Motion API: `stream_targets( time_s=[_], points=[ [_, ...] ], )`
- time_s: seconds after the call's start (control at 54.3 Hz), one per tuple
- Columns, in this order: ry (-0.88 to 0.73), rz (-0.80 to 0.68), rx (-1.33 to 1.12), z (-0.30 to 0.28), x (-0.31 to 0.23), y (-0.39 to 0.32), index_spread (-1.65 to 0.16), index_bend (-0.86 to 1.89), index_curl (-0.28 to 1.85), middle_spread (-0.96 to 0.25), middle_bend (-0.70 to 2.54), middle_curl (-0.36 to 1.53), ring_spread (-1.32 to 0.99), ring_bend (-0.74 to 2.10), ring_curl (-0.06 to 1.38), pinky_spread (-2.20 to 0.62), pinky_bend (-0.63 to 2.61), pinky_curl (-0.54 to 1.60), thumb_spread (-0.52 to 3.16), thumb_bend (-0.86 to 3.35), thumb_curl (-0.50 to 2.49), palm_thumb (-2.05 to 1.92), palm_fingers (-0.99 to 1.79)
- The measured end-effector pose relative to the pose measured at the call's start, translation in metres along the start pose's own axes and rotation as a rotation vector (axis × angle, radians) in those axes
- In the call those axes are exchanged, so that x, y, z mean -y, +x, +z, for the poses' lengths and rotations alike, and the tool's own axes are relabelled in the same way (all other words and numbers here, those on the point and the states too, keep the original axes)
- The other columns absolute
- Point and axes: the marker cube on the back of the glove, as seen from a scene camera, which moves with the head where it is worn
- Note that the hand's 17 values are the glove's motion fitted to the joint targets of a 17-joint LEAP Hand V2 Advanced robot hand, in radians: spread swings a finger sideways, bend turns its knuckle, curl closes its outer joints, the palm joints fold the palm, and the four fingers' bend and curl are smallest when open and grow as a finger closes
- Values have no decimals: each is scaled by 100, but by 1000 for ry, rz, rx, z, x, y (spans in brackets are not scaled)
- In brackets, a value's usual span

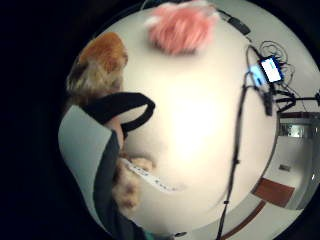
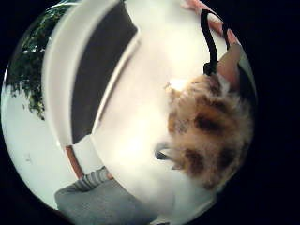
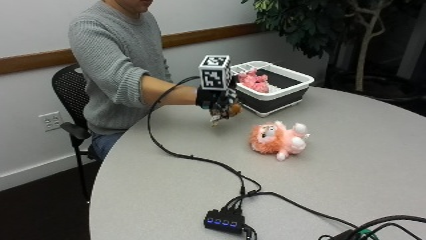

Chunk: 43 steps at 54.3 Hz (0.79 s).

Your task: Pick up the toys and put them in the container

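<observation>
My gloved right hand (image 3: 214, 100) is raised above the round table (image 3: 346, 165) and grips a small tan and brown furry toy (image 3: 228, 110). That toy fills the thumb side palm view (image 2: 211, 131) and shows beside the strap in the other palm view (image 1: 100, 65), its white tag (image 1: 150, 177) hanging down. A pink and orange fuzzy toy (image 3: 278, 138) lies on the table a little to the right of the hand; it also shows as a pink toy (image 1: 181, 27). The white and black container (image 3: 283, 92) stands just beyond the hand, with a pink toy (image 3: 253, 80) inside.
A black cable (image 3: 193, 159) runs from the hand across the table to a small hub with blue lights (image 3: 224, 221) near the front edge. A black chair (image 3: 66, 95) stands behind the person. A potted plant (image 3: 319, 25) stands beyond the table.
</observation>
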Motion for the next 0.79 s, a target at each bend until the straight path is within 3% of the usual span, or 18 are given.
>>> stream_targets(
  time_s=[0.129,0.24,0.59,0.793],
  points=[
    [76,-7,34,-70,20,5,-38,34,55,-29,62,47,-45,105,49,-39,90,38,92,14,68,61,98],
    [99,-40,57,-95,32,-11,-37,37,60,-28,65,51,-46,105,51,-41,89,40,83,12,74,62,97],
    [101,-367,138,-104,87,-243,-37,36,73,-27,67,61,-48,105,57,-41,95,45,69,7,87,62,86],
    [85,-424,134,-90,109,-301,-39,30,79,-29,64,65,-48,104,59,-41,102,46,71,4,92,61,80]
  ],
)
